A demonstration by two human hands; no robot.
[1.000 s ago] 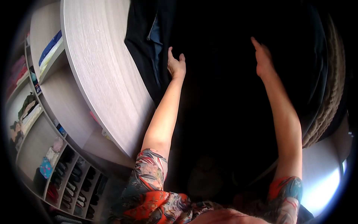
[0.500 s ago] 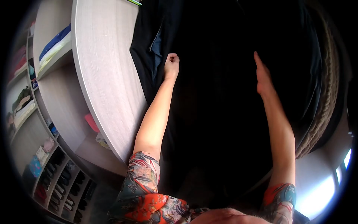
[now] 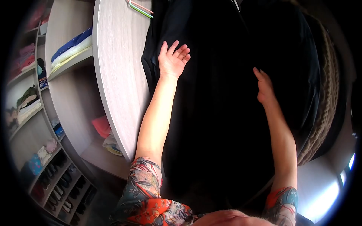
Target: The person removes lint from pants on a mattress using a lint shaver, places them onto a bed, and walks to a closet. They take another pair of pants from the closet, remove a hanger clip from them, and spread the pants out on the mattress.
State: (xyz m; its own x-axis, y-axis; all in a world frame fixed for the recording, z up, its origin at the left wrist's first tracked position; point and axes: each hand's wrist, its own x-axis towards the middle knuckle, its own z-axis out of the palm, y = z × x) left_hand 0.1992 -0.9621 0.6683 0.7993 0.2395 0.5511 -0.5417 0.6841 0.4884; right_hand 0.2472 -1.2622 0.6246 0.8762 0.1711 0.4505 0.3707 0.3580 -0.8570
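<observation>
My left hand (image 3: 174, 60) is open, palm toward me and fingers spread. It lies against dark hanging clothes (image 3: 177, 22) beside a light wooden panel. Nothing shows in its grasp. My right hand (image 3: 265, 86) is farther right, seen edge-on with its fingers stretched out. It is by the black garments (image 3: 279, 45), and some fingers are lost in the shadow. Between the hands the clothes are too dark to tell apart. A green and pink hanger (image 3: 141, 9) shows above my left hand.
The light wooden panel (image 3: 120, 60) borders the clothes on the left. Beyond it, shelves hold folded clothes (image 3: 73, 51), and racks below hold shoes (image 3: 56, 192). On the right hangs a beige cable-knit garment (image 3: 324, 113). Bright light (image 3: 320, 203) falls at lower right.
My left hand has uncurled, turned palm toward me and risen slightly, and the blue denim patch beside it is out of sight. My right hand is slightly lower. More of the hanger shows.
</observation>
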